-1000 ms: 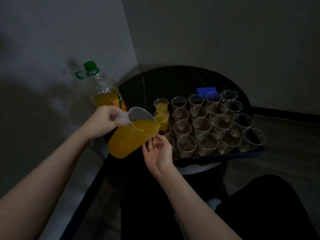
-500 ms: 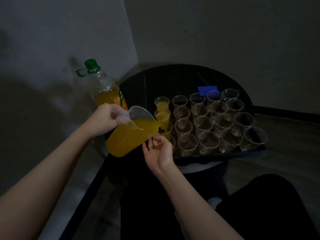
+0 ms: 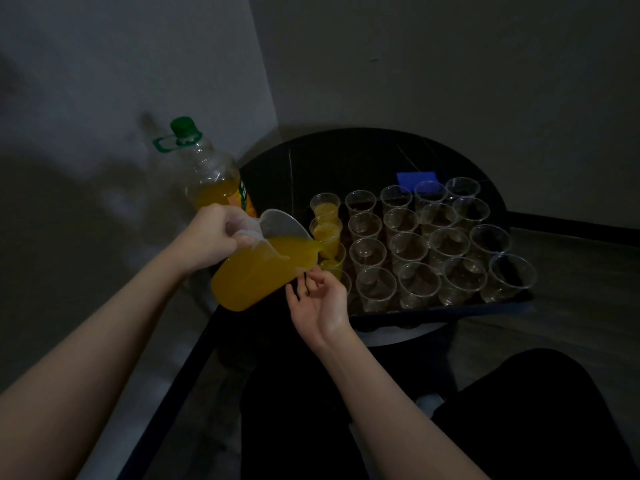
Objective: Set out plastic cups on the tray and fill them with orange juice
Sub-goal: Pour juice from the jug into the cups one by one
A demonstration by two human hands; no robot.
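The left hand [image 3: 211,237] has its grip clenched round the handle of a clear jug [image 3: 256,271] of orange juice, tipped so that a stream runs off the spout into the third cup [image 3: 334,261] of the left-hand column. A second ago the jug was tilted less and the juice only reached the lip; now it has leaned further and the pour has moved on from the two back cups [image 3: 325,216], which already hold juice. The right hand [image 3: 320,299] is released, palm up with fingers loosely spread, just under the spout and beside the near cup [image 3: 344,285]; it holds nothing and has barely shifted.

The cups all stand on the dark tray [image 3: 450,315], which sits on the round black counter [image 3: 346,161]. The empty cups [image 3: 433,247] in the other four columns are untouched, so by my judgement the setting-out is done and the filling has only begun, with most cups still to go. The juice bottle [image 3: 207,178], green cap on and partly full, stands behind the left hand. A blue square [image 3: 417,177] lies on the counter beyond the tray. The light is dim, so the level in the third cup cannot be read
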